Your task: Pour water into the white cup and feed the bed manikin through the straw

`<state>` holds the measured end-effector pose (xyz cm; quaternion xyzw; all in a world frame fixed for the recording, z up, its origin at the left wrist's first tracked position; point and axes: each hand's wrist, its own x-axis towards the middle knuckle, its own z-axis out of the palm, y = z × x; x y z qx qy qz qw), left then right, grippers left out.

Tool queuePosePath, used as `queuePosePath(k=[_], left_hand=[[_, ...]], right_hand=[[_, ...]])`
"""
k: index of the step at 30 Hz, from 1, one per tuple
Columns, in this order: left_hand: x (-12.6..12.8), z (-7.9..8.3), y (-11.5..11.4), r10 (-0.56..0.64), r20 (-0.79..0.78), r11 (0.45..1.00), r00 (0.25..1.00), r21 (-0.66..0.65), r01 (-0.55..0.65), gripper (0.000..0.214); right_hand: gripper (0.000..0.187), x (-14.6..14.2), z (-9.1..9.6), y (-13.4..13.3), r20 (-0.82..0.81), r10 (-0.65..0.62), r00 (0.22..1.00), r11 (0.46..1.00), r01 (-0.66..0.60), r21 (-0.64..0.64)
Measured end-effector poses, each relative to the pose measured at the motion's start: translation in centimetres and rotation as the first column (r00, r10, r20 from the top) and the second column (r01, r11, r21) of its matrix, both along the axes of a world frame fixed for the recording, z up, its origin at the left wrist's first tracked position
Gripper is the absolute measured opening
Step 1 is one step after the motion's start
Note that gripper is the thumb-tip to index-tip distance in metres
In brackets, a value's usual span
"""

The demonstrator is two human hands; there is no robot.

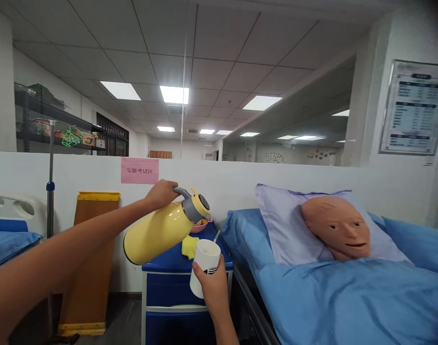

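Observation:
My left hand (161, 192) is closed round the grey handle of a yellow thermos jug (157, 232). The jug is tilted steeply, its grey-capped spout pointing down to the right, just above a white cup. My right hand (212, 286) grips that white cup (203, 264) from below and holds it upright over the blue bedside cabinet (172, 268). A thin straw or spoon handle sticks out of the cup's rim. No liquid is visible between spout and cup.
A pink bowl (201, 225) and a yellow cloth (189, 246) lie on the cabinet. To the right, a training manikin (336, 229) rests on a lilac pillow under blue bedding (348, 297). A yellow-lidded bin (93, 249), a drip stand (50, 191) and another bed (6, 235) are at the left.

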<state>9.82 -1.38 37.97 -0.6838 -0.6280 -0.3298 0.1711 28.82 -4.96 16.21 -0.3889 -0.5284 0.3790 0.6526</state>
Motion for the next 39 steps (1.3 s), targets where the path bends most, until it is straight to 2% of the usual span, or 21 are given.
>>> queuePosePath(k=[6,8,12,16,20,25,27,36,39], left_hand=[[4.9,1.8,-2.7,-0.163,-0.234,0.982,0.959,-0.137,0.133,0.032],[6.2,2.1,-3.5,-0.204,-0.331,0.972,0.921,-0.184,0.149,0.03],[7.9,2.7,-4.8,-0.237,-0.534,0.958,0.811,-0.267,0.105,0.019],[8.6,3.0,-5.7,-0.248,-0.567,0.945,0.785,-0.322,0.066,0.012],[9.1,3.1,-6.6,-0.265,-0.606,0.944,0.75,-0.323,0.072,0.01],[10.0,3.3,-8.0,-0.302,-0.769,0.946,0.563,-0.313,0.08,0.018],[10.2,3.2,-8.3,-0.297,-0.806,0.95,0.512,-0.303,0.074,0.023],[10.8,3.0,-8.3,-0.292,-0.836,0.952,0.466,-0.299,0.059,0.023],[11.2,3.1,-8.3,-0.292,-0.842,0.953,0.454,-0.299,0.06,0.02]], right_hand=[[0.05,1.3,1.3,-2.3,0.044,-0.04,0.998,0.999,0.039,0.011],[0.051,1.4,1.3,-2.7,0.044,-0.032,0.999,0.999,0.032,0.012],[0.05,1.2,1.1,-3.1,0.04,-0.014,0.999,1.0,0.014,0.006],[0.048,0.4,0.7,-3.3,0.04,-0.005,0.999,0.999,0.004,0.032],[0.045,-0.4,0.4,-3.9,0.011,0.005,1.0,0.999,-0.005,0.051],[0.047,-1.3,0.2,-4.9,-0.021,0.012,1.0,1.0,-0.011,0.025],[0.047,-1.5,0.1,-5.2,-0.042,0.012,0.999,1.0,-0.011,0.025],[0.049,-1.3,-0.5,-5.2,-0.062,0.018,0.998,0.999,-0.016,0.034],[0.05,-1.1,-0.7,-5.1,-0.033,0.066,0.997,0.997,-0.065,0.035]])
